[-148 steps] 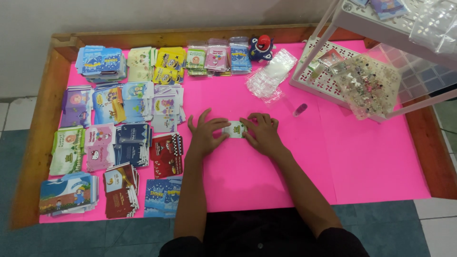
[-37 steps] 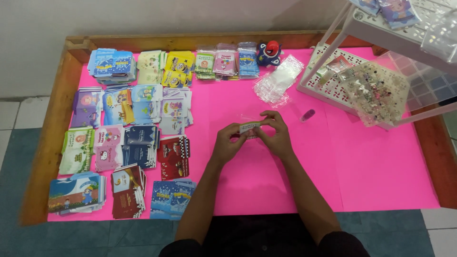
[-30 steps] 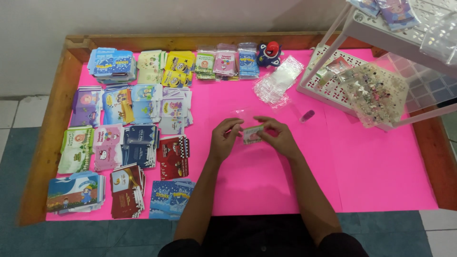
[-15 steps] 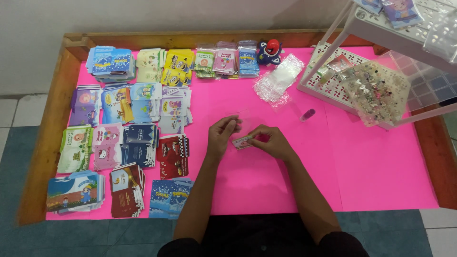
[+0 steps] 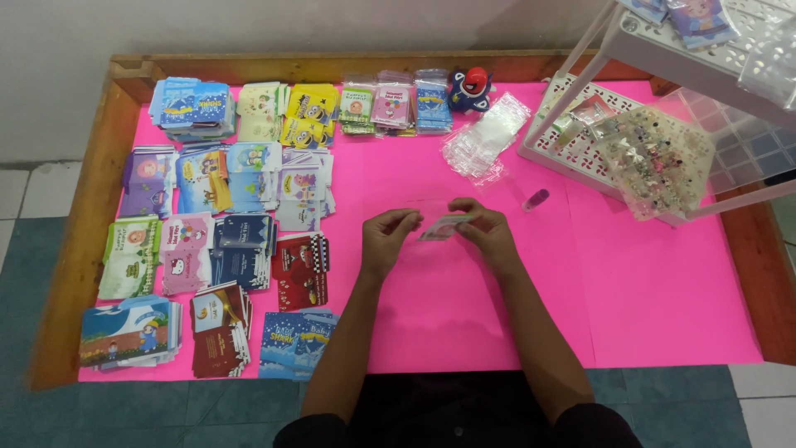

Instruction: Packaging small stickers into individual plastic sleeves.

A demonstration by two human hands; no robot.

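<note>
While the right hand [image 5: 489,232] pinches a small, pale, flat plastic packet [image 5: 442,227] above the pink-covered bench [image 5: 663,315], the left hand [image 5: 386,239] hovers beside it, fingers curled, empty, ready to steady it.

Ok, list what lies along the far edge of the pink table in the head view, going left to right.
Blue card stack → yellow card stack → three small packets → blue and red toy figure → pile of clear plastic sleeves → white perforated rack.

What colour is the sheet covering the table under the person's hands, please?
Bright pink: the sheet covers the wooden-edged table, seen clearly in the head view.
</note>
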